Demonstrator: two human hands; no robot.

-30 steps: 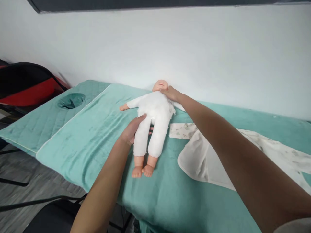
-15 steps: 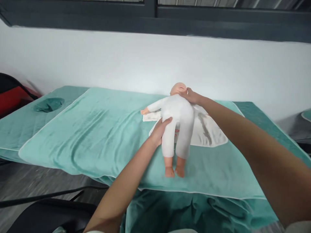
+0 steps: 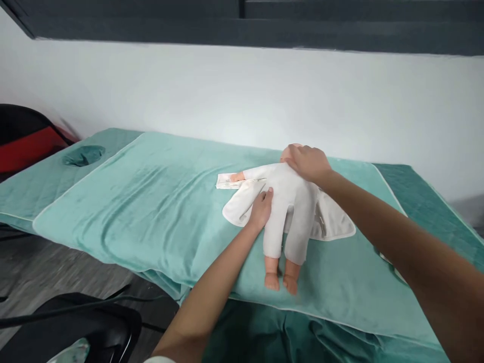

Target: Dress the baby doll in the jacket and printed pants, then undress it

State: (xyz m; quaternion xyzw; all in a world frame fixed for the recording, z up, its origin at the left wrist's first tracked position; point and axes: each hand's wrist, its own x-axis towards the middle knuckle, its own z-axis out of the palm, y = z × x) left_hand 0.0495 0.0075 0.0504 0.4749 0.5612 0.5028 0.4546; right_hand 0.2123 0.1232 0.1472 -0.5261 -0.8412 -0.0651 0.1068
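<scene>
A baby doll point(image 3: 282, 181) with a white cloth body and bare plastic hands and feet is on the bed, over a spread white cloth point(image 3: 338, 222). Its feet point toward me. My left hand point(image 3: 261, 207) grips the doll's side at the hip, thumb on top and the other fingers hidden beneath. At the far end, my right hand point(image 3: 310, 162) is wrapped over the doll's head and neck, covering most of the head. One doll arm stretches left across a strip of the white cloth.
A teal velvet cover point(image 3: 132, 201) lies over the massage bed, which has a face hole point(image 3: 83, 155) at its left end. Behind it rises a white wall point(image 3: 189, 96). A black chair point(image 3: 86, 322) stands at front left, and a black-and-red object point(image 3: 30, 146) at far left.
The doll has come down onto the white cloth, shifting slightly right in view. My right hand has moved from beside its neck to over its head. My left hand stays at its side.
</scene>
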